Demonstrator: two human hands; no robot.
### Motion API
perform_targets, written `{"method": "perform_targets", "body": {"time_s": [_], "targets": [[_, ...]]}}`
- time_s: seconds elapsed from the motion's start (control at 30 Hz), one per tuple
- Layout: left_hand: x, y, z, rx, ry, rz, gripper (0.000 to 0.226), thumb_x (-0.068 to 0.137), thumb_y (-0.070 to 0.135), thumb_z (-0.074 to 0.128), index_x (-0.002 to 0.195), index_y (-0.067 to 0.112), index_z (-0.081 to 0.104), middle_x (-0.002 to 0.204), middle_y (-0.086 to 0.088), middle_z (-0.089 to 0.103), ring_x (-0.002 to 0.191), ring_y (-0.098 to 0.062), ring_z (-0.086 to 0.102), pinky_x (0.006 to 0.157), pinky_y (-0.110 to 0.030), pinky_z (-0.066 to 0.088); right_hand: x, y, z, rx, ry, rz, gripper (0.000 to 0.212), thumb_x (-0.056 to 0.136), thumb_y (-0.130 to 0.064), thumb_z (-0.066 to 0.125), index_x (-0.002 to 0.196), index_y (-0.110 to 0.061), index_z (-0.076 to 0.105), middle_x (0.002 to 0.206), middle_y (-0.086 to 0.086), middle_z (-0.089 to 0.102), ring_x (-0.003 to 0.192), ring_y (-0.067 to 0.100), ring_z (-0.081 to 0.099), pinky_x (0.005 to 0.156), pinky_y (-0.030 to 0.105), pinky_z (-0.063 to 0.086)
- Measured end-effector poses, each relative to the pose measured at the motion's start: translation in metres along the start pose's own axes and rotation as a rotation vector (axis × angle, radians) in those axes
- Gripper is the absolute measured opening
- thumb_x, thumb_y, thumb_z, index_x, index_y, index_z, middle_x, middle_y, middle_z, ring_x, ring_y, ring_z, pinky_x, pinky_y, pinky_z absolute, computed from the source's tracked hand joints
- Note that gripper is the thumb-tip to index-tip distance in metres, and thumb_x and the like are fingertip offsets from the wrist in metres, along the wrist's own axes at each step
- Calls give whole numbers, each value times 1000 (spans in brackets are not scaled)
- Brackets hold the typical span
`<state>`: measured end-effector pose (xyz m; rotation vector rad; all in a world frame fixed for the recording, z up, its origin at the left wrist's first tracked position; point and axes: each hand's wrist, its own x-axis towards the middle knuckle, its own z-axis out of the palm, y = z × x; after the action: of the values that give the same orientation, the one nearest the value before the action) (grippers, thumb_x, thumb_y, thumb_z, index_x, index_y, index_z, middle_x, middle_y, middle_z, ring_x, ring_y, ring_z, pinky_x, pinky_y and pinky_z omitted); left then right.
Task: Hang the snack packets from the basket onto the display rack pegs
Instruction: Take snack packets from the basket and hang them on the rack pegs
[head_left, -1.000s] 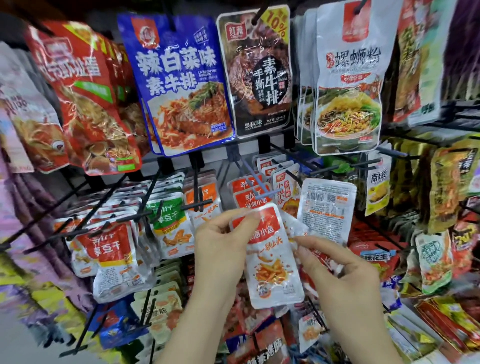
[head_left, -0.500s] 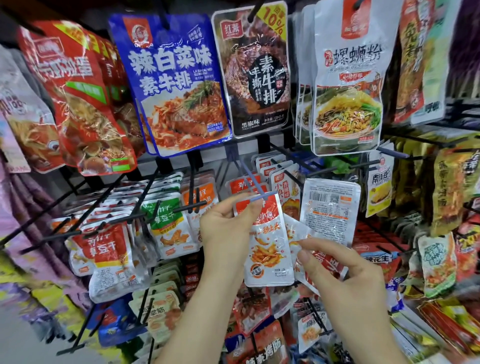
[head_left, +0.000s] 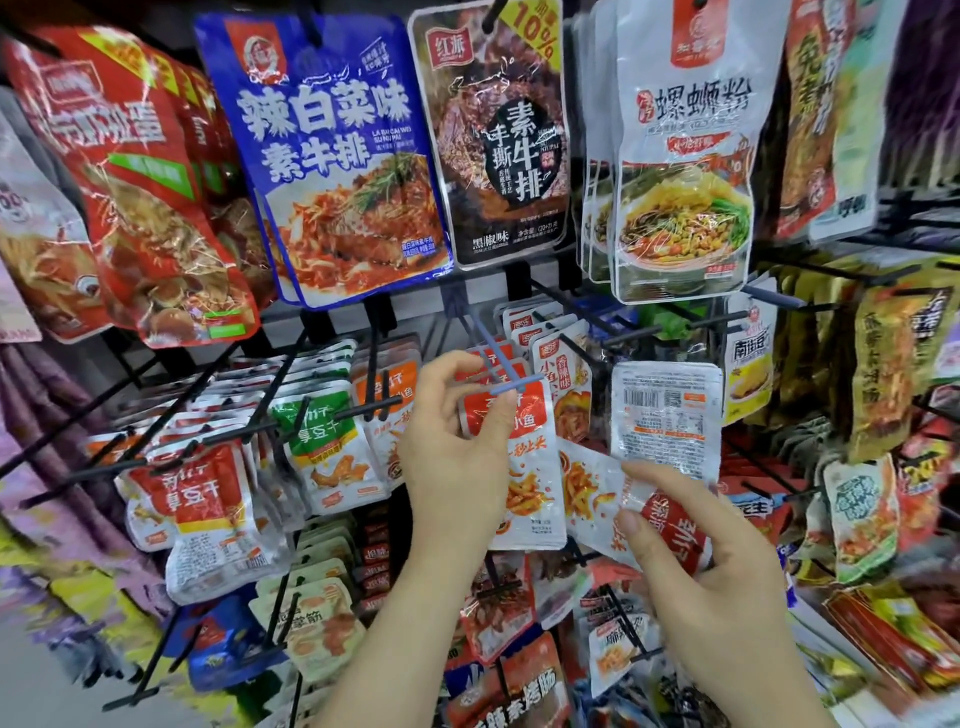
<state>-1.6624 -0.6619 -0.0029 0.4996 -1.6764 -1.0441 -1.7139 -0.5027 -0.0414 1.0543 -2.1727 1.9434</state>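
The red-and-white fish snack packet (head_left: 519, 452) hangs at the tip of the blue peg (head_left: 498, 364), its top edge right at the peg's crossbar, pinched near the header by the left hand (head_left: 457, 447) with thumb and forefinger closed on it; whether the hole is fully threaded cannot be told, since the fingers cover it. Just right of that hand and lower, the right hand (head_left: 711, 587) grips a second packet (head_left: 649, 514) of the same kind, lying tilted with its red header toward the palm; above this hand a white packet (head_left: 667, 415) shows its barcoded back. Behind the left hand, more matching packets (head_left: 550, 364) already sit further along the peg. The step in hand appears to be seating the first packet on the peg (the basket itself is out of view); next, I judge, it must be slid back along the wire and released, then the second turned upright so its hole meets the tip.
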Motion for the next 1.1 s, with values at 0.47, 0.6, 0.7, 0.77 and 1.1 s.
{"method": "perform_targets", "body": {"time_s": [0.47,0.6,0.7,0.77,1.1], "targets": [[11,-22,-10,514,57,610,14,87,13,70,84,0,74,85,-6,63,66,-7,52,56,-18,45,8,8,-35,-37,-124,-57,45,79,-41,72,115,-60,51,115,-41,54,84,-3,60,83,27,56],[15,-23,-17,618,-58,512,17,86,22,68,92,8,75,83,0,66,76,-18,58,71,-18,41,20,1,-57,76,-295,151,65,65,-43,73,121,-60,45,87,-32,60,78,13,59,80,50,54],[21,-26,-19,689,-81,533,19,80,7,74,99,8,75,83,-3,67,80,-22,57,74,-14,32,24,-3,-59,177,-398,252,74,65,-27,77,124,-59,43,75,-3,64,55,17,61,58,33,54],[27,-27,-18,709,-92,556,22,78,1,75,100,7,75,83,-6,67,80,-21,52,72,-14,28,23,-3,-54,205,-428,275,79,69,-19,76,125,-61,39,76,-1,69,56,20,63,54,34,56],[29,-23,-15,850,-135,532,30,74,-9,74,102,-1,67,97,-15,60,85,-33,58,63,-37,52,24,3,-33,334,-455,357,65,74,-10,74,131,-32,53,111,-1,73,92,31,71,78,58,56]]}}
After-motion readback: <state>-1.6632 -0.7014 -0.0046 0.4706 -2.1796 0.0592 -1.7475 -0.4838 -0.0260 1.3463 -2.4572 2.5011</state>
